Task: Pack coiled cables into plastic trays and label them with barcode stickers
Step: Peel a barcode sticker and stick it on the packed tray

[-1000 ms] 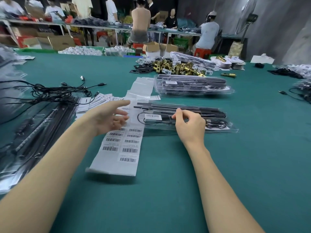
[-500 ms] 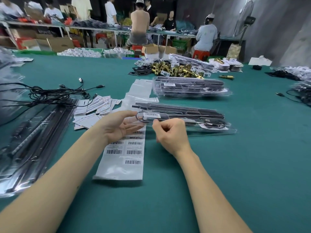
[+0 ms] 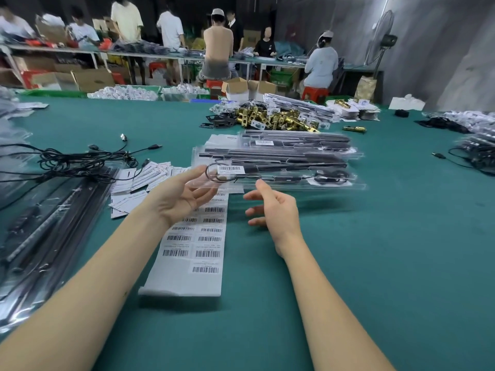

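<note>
A long clear plastic tray (image 3: 281, 180) holding black rods and a coiled cable hovers, blurred, just in front of a stack of similar packed trays (image 3: 294, 148). A barcode sticker (image 3: 231, 169) sits near its left end. My left hand (image 3: 179, 202) is palm up, with straight fingers under the tray's left end. My right hand (image 3: 276, 210) is spread open just below the tray's near edge, holding nothing. A white sheet of barcode stickers (image 3: 198, 250) lies on the green table beneath my left wrist.
Loose black cables (image 3: 67, 159) tangle at the left, above long trays of black rods (image 3: 40, 236). White paper cards (image 3: 139, 180) lie beside the sticker sheet. Brass hardware (image 3: 276, 119) is piled behind the stack, more cables (image 3: 471, 153) at the right. Several people work at far tables.
The tray has risen off the table and moved back toward the stack. My right hand let go of its near edge and opened. My left hand turned palm up under its left end.
</note>
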Demonstrator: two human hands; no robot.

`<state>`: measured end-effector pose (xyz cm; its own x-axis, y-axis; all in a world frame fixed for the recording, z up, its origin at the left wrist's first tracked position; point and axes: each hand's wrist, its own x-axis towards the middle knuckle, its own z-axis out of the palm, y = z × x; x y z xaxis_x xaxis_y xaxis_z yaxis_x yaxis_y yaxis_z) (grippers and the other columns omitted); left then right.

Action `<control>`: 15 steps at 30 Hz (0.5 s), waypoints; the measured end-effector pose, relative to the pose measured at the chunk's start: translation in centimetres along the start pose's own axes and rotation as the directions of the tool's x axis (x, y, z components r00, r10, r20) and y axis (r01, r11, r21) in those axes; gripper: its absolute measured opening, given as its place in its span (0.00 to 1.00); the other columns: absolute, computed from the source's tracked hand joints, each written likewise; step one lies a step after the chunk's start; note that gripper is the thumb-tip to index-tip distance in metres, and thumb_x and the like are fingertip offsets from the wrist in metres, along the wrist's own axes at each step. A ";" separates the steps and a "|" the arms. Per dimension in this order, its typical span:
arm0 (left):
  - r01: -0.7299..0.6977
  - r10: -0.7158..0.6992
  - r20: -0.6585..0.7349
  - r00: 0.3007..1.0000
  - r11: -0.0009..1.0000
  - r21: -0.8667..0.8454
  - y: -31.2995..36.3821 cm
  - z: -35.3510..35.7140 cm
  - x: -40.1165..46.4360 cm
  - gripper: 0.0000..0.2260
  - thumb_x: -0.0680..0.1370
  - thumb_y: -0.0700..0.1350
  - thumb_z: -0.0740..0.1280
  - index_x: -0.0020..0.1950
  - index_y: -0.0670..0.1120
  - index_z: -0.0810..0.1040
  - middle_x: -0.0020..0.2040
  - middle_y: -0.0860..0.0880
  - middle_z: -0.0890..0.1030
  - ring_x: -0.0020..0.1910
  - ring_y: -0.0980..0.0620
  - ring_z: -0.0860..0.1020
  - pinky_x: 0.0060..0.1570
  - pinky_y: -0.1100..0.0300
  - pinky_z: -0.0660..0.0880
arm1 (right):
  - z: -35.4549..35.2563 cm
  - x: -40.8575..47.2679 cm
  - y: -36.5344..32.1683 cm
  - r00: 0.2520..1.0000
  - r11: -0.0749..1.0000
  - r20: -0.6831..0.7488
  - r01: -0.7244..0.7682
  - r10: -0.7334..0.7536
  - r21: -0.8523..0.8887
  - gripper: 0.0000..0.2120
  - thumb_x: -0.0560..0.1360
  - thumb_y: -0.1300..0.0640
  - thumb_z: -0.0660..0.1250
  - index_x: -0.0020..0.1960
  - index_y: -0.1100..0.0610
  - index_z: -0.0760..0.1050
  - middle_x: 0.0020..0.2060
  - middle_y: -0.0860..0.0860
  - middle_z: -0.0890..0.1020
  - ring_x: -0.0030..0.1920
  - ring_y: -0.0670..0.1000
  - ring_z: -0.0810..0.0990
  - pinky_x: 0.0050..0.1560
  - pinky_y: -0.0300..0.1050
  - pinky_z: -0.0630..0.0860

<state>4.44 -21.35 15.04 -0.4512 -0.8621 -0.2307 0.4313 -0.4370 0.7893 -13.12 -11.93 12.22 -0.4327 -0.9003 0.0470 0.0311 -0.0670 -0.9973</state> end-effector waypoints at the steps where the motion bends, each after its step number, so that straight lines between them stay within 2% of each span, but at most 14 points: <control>1: -0.007 0.007 0.007 1.000 1.000 -0.014 0.2 0.3 0.5 0.08 0.79 0.40 0.68 0.56 0.38 0.78 0.50 0.39 0.84 0.41 0.47 0.84 0.40 0.59 0.82 | -0.1 0.1 -0.1 1.000 0.999 -0.020 -0.014 0.015 0.048 0.18 0.80 0.46 0.66 0.43 0.58 0.84 0.43 0.50 0.86 0.32 0.49 0.81 0.30 0.42 0.77; 4: -0.025 0.024 -0.009 1.000 0.999 -0.024 0.9 2.2 3.0 0.05 0.80 0.41 0.67 0.52 0.39 0.78 0.46 0.39 0.84 0.40 0.48 0.84 0.38 0.60 0.82 | -0.1 0.4 -0.4 0.996 0.987 -0.050 -0.060 0.068 0.146 0.16 0.81 0.48 0.65 0.45 0.59 0.83 0.46 0.51 0.85 0.32 0.50 0.80 0.30 0.42 0.77; 8: -0.042 0.043 -0.056 0.998 0.999 0.009 2.4 6.1 8.0 0.07 0.81 0.41 0.67 0.57 0.40 0.75 0.58 0.38 0.79 0.49 0.45 0.81 0.37 0.59 0.83 | 0.0 0.7 -0.4 0.995 0.986 -0.019 -0.096 0.099 0.135 0.14 0.80 0.50 0.66 0.43 0.58 0.82 0.42 0.50 0.84 0.30 0.49 0.79 0.29 0.41 0.76; 10: -0.053 0.056 -0.088 0.995 0.998 0.040 2.9 8.1 9.8 0.06 0.82 0.41 0.66 0.58 0.41 0.74 0.60 0.38 0.76 0.50 0.45 0.80 0.35 0.59 0.83 | 0.0 0.9 -0.5 0.995 0.991 -0.002 -0.099 0.100 0.092 0.14 0.80 0.50 0.66 0.43 0.57 0.82 0.40 0.49 0.84 0.29 0.49 0.78 0.29 0.41 0.76; 12: -0.061 0.076 -0.130 0.989 0.992 0.113 2.9 9.7 11.5 0.06 0.82 0.38 0.64 0.58 0.41 0.73 0.61 0.38 0.76 0.49 0.46 0.80 0.35 0.60 0.83 | 0.2 1.2 -0.7 0.994 0.992 0.000 -0.106 0.107 0.060 0.14 0.80 0.50 0.66 0.42 0.56 0.82 0.39 0.47 0.84 0.28 0.48 0.78 0.28 0.40 0.75; 15: -0.101 0.164 -0.199 0.966 0.950 0.295 2.7 10.9 13.7 0.14 0.81 0.36 0.64 0.66 0.37 0.73 0.62 0.39 0.79 0.45 0.49 0.81 0.36 0.63 0.82 | 0.1 1.7 -0.8 0.991 0.989 -0.013 -0.135 0.136 0.058 0.13 0.79 0.50 0.66 0.41 0.56 0.82 0.38 0.47 0.84 0.28 0.47 0.78 0.28 0.40 0.75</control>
<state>-9.06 -31.53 20.26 -0.2095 -0.9558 -0.2065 0.2244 -0.2525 0.9412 -13.83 -13.46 13.13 -0.4365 -0.8952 -0.0898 0.1410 0.0305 -0.9895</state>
